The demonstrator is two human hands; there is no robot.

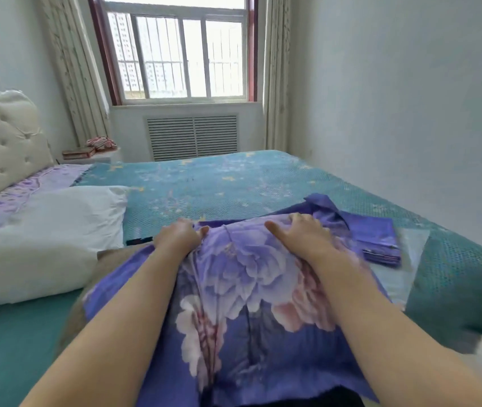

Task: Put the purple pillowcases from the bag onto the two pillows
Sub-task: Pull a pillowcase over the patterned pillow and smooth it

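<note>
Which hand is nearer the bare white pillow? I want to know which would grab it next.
Left. The left hand grips the floral purple pillowcase just right of the bare white pillow; the right hand rests farther right on that pillowcase.

Teal-covered bed (234,183) with white pillow (51,230), purple pillowcases (378,239)

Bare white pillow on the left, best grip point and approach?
Probably the near right corner of the white pillow, coming from the right: it points toward the left hand, lies free on the teal bedspread, and that short end would feed into a case. The far side abuts the headboard.
</note>
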